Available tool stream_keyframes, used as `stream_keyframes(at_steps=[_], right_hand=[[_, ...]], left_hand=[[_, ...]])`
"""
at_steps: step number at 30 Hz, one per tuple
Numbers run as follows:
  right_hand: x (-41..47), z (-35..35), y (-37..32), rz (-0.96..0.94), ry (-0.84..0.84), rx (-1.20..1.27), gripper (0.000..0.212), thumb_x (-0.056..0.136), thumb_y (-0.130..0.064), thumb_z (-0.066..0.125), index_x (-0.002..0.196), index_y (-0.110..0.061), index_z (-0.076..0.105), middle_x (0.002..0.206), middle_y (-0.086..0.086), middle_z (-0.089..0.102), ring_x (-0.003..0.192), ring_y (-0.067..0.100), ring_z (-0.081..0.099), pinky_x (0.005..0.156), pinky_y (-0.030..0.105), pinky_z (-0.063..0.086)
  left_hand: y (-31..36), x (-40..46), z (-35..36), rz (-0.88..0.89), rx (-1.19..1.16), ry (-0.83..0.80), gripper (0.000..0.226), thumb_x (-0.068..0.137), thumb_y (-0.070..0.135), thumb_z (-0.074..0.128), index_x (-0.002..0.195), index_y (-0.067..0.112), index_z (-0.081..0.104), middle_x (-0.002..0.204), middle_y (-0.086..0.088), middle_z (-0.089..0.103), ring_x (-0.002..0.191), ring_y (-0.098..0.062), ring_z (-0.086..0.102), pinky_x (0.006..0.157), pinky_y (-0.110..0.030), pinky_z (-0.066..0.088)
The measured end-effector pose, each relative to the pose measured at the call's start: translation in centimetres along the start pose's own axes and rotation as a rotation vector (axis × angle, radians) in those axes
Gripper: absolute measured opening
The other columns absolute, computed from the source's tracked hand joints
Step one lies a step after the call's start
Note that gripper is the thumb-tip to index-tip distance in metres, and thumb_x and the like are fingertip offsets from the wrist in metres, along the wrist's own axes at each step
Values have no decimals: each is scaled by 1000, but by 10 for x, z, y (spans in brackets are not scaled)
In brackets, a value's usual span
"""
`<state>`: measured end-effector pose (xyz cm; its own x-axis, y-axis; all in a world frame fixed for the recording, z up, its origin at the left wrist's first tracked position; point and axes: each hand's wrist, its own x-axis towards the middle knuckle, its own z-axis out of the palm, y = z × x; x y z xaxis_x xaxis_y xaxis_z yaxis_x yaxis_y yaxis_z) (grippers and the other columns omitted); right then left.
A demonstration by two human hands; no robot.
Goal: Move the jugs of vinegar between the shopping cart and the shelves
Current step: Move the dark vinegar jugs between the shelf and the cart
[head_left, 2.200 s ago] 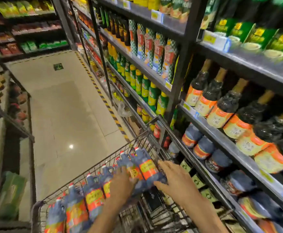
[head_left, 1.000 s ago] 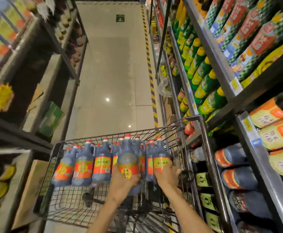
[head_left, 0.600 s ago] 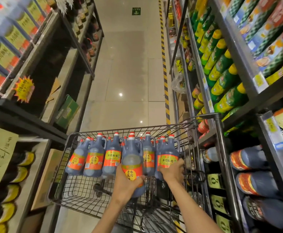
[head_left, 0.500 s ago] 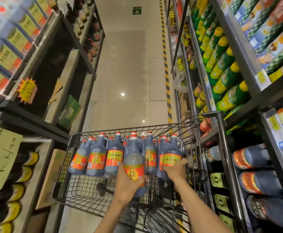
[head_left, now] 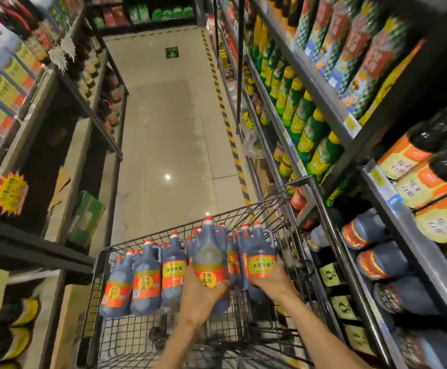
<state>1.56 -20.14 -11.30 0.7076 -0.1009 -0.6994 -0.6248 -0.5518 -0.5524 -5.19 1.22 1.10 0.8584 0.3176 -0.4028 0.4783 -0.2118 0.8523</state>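
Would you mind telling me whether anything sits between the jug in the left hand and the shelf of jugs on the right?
Yes: the right-hand jug, held by the right hand, and the cart's side rail lie between the lifted jug and that shelf.

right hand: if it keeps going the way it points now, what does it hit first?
The right hand already grips a jug. Straight on, that jug would likely meet the shopping cart front wire wall; depth is unclear.

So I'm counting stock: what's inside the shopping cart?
Red-capped vinegar jugs stand in the shopping cart; each hand grips one. Front jugs hide how many stand behind.
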Motion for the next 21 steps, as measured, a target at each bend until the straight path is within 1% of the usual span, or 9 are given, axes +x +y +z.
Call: stream_keyframes(at_steps=[3,5,7,10,12,14,16,19,21], right_hand=[[-51,-15,-25,-63,98,73,98,48,-60,89,124,-25,40,105,-3,69,94,22,69,80,37,55],[-77,-23,-37,-116,174,154,103,46,-64,85,128,-25,36,109,-2,68,96,22,68,83,42,56],[-99,-31,-42,-168,255,242,101,46,-63,87,127,-32,36,106,-6,70,93,19,70,83,47,58],[-145,-42,-51,-212,439,338,79,57,-41,95,114,-39,40,93,-9,70,82,17,70,67,36,55],[-175,-46,-54,-279,561,403,68,64,-30,92,111,-35,43,91,-6,69,83,21,70,67,36,54],[-207,-50,-49,-286,649,468,71,65,-37,90,117,-38,42,95,-10,69,89,14,70,75,41,57],[-237,-56,-39,-289,709,542,74,66,-37,90,121,-40,42,96,-11,72,87,10,71,77,47,59],[-290,-67,-34,-311,788,603,54,73,-13,85,106,-41,52,80,5,71,68,22,68,63,48,57],[-332,-74,-37,-326,771,608,37,79,11,71,80,-24,57,67,31,60,46,40,46,46,39,38]], left_hand=[[9,9,-6,63,39,-58,64,51,39,87,106,28,57,91,0,72,78,-18,71,68,-40,61],[15,13,-11,114,80,-118,70,55,38,90,114,24,55,96,0,72,82,-18,72,70,-42,61],[23,15,-15,185,98,-182,60,63,29,90,113,23,57,92,0,73,78,-18,72,68,-43,60],[49,7,-20,284,84,-286,41,68,16,85,101,16,61,78,-5,71,65,-22,65,59,-49,57],[66,-5,-17,361,60,-404,36,72,11,84,101,13,62,77,-9,70,62,-20,59,55,-51,55],[81,-23,-13,400,17,-479,38,77,1,82,103,19,61,81,-2,72,61,-16,57,56,-33,57],[96,-41,-8,469,-20,-496,50,76,-10,78,107,23,56,79,8,68,58,-1,58,53,-10,46],[102,-52,9,549,92,-549,67,68,3,90,121,19,54,92,3,67,72,2,65,63,-12,48],[103,-63,22,549,125,-632,75,59,22,92,121,26,52,96,2,69,75,-5,67,69,-32,56]])
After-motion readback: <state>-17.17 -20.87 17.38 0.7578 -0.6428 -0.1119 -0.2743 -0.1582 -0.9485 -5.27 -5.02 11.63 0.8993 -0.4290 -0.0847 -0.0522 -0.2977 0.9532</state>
